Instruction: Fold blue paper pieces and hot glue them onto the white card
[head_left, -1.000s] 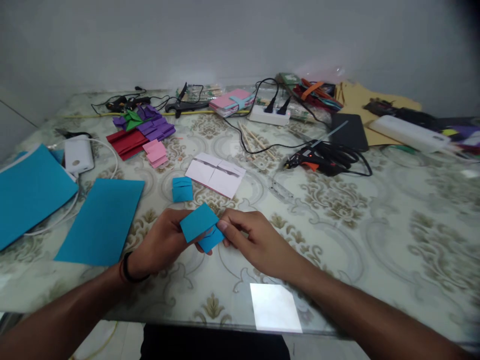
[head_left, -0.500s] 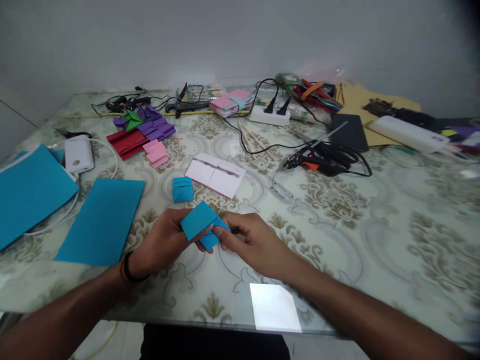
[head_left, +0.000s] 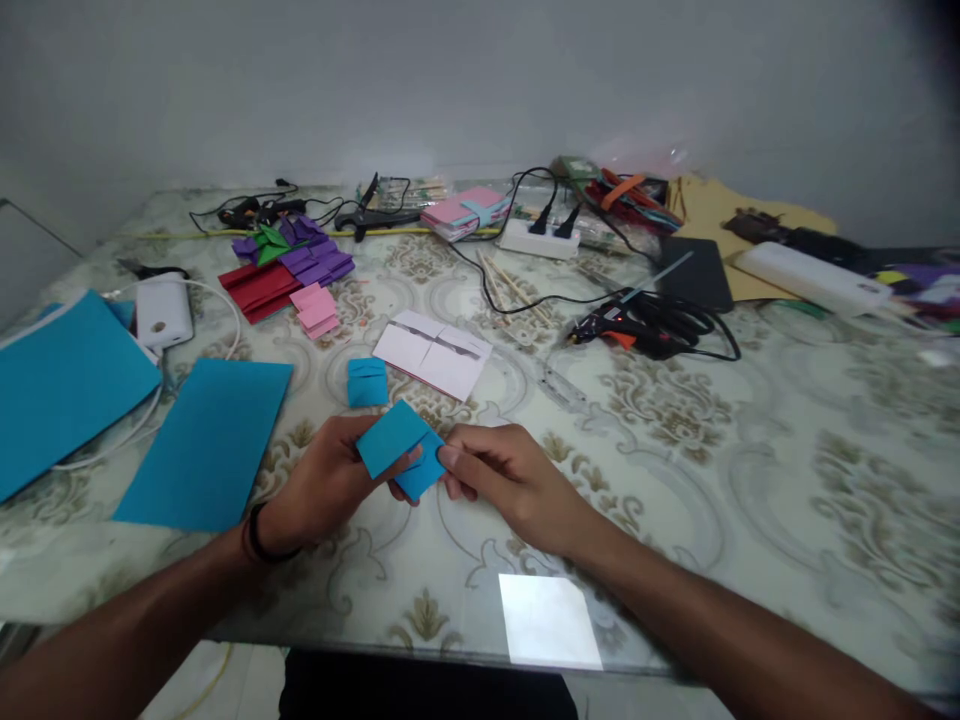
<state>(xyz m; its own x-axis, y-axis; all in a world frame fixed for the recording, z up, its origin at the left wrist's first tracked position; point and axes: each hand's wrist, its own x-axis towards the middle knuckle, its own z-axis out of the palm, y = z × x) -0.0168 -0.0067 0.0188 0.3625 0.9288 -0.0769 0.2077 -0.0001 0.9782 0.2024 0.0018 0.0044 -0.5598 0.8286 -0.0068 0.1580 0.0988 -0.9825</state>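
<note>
A small folded piece of blue paper (head_left: 391,438) is held above the table between my two hands. My left hand (head_left: 334,470) grips it from the left, thumb on top and fingers underneath. With thumb and forefinger, my right hand (head_left: 495,475) pinches its right edge. Just beyond them lies another small folded blue paper (head_left: 367,383). A folded white paper card (head_left: 433,352) with a slit across it rests behind and to the right. To the left of my left hand is a flat blue sheet (head_left: 206,440).
A glue gun (head_left: 626,325) with a coiled cable lies at right, near a clear ruler (head_left: 561,382). A power strip (head_left: 540,238) stands at the back. Purple (head_left: 315,260), red (head_left: 259,290) and pink folded papers (head_left: 315,308) lie back left, near a white power bank (head_left: 163,310).
My right thumb has slid right to the outer edge of the folded blue paper, uncovering more of it. My left hand keeps its grip. The view has shifted slightly.
</note>
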